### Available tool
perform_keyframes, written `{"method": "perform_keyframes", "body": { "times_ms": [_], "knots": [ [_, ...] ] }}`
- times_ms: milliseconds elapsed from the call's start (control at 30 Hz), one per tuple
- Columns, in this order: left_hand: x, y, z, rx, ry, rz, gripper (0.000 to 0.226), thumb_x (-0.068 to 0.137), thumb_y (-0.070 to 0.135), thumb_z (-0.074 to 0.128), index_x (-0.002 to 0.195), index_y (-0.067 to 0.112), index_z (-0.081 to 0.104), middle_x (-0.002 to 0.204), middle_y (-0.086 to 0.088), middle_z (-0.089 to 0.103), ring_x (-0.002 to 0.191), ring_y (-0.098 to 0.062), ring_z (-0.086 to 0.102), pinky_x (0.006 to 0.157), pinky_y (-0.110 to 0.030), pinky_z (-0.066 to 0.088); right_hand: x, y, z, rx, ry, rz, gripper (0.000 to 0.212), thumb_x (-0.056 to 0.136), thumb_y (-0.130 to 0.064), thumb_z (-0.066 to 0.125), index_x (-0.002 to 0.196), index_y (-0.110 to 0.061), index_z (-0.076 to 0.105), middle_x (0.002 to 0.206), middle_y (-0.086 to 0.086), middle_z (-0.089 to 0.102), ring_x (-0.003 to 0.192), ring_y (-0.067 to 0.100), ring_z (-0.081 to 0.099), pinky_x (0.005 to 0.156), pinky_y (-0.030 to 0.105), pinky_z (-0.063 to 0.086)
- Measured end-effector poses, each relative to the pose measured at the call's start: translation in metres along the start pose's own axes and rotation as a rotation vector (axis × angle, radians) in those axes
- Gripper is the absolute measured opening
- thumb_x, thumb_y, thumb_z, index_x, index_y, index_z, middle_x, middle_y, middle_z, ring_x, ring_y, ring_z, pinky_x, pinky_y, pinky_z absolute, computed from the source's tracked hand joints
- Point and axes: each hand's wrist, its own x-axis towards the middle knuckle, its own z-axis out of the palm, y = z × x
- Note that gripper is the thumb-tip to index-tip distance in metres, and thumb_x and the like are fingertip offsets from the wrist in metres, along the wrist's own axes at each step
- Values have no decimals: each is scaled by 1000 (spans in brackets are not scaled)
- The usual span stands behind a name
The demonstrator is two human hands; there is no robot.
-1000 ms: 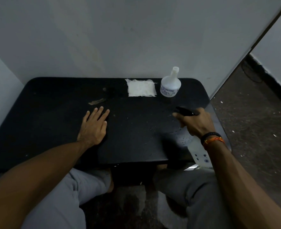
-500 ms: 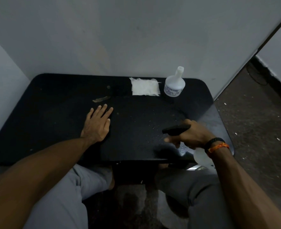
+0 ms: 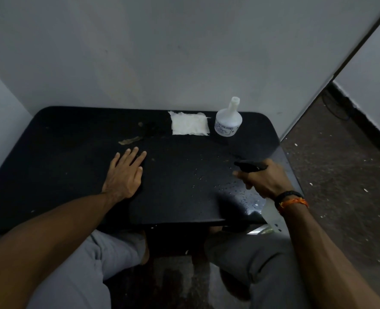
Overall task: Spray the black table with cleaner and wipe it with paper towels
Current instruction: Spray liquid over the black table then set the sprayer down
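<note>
The black table [image 3: 68,166] fills the middle of the head view. My right hand [image 3: 263,182] grips a spray bottle [image 3: 250,166] with a black head over the table's right front part; the nozzle points left and its pale body [image 3: 270,211] hangs below my wrist. Droplets [image 3: 227,186] glisten on the surface in front of the nozzle. My left hand [image 3: 125,175] lies flat, palm down, fingers apart, on the table's middle. A folded white paper towel [image 3: 189,126] lies at the back, left of a white refill bottle [image 3: 228,120].
A brownish smear [image 3: 130,140] and a small spot [image 3: 140,124] mark the table behind my left hand. Grey walls close in behind and to the left. Speckled dark floor [image 3: 340,175] lies to the right. My knees in grey trousers sit under the front edge.
My right hand with the spray bottle came back toward the front edge, then shifted slightly away again. More droplets show on the right side. My left hand has stayed flat.
</note>
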Motion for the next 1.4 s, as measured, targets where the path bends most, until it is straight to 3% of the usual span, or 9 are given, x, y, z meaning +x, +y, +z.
{"method": "perform_keyframes", "body": {
  "times_ms": [133, 300, 667, 767, 867, 1133, 1233, 1333, 1400],
  "knots": [
    [2, -3, 2, 2, -16, -6, 54, 105, 28, 37, 158, 23, 27, 165, -6, 24, 154, -24, 18, 125, -47, 9, 7, -12, 2, 10, 90, 8, 47, 83, -49, 75, 107, -10, 67, 87, 11, 71, 58, 13, 59, 43, 19, 40],
    [1, -3, 3, 13, -19, -13, 55, 105, 29, 36, 158, 24, 24, 166, -5, 21, 154, -23, 17, 126, -46, 8, 10, -33, 12, 223, 203, -86, 32, 82, -49, 76, 81, -18, 68, 76, 3, 71, 55, 10, 59, 44, 16, 43],
    [17, 15, -13, -194, -85, -155, 53, 106, 39, 33, 157, 23, 28, 167, -4, 17, 154, -24, 11, 125, -48, 3, 32, -118, 64, 496, 191, -340, 21, 83, -29, 80, 84, -18, 62, 84, 4, 66, 77, 22, 65, 71, 38, 57],
    [26, 32, -30, -449, -122, -96, 71, 98, 60, 41, 158, 28, 21, 167, -3, 13, 152, -25, 18, 123, -51, 19, 39, -136, 78, 493, 219, -374, 40, 80, -38, 82, 97, -7, 62, 95, 14, 66, 87, 33, 66, 79, 52, 59],
    [26, 48, -48, -725, -268, 31, 95, 78, 82, 54, 155, 42, 15, 162, 3, 21, 137, -18, 42, 109, -46, 46, 45, -151, 90, 478, 289, -391, 50, 76, -49, 82, 97, -8, 61, 96, 10, 64, 86, 26, 64, 78, 49, 58],
    [38, 82, -63, -687, -134, 41, 116, 53, 71, 83, 149, 29, 32, 149, -2, 44, 133, -19, 47, 112, -47, 41, 58, -178, 111, 647, 338, -351, 51, 74, -45, 85, 100, -8, 62, 98, 10, 63, 91, 31, 66, 76, 52, 60],
    [43, 84, -59, -642, -65, -25, 108, 55, 64, 85, 145, 24, 39, 146, -5, 48, 133, -22, 48, 112, -48, 41, 59, -185, 118, 662, 327, -370, 48, 75, -42, 85, 100, -8, 63, 97, 8, 64, 90, 27, 66, 75, 47, 60],
    [51, 79, -52, -576, -19, -56, 103, 58, 62, 85, 142, 26, 39, 142, -3, 51, 129, -20, 51, 108, -39, 41, 61, -187, 122, 628, 313, -396, 46, 74, -39, 86, 104, -13, 62, 94, -10, 58, 85, -4, 59, 72, 17, 51],
    [57, 72, -50, -572, -13, -75, 107, 55, 66, 84, 143, 28, 36, 144, -1, 50, 130, -19, 50, 105, -34, 36, 65, -186, 120, 598, 258, -387, 57, 72, -35, 88, 116, -11, 61, 99, -13, 57, 85, -8, 60, 73, 13, 51]
  ]
}}
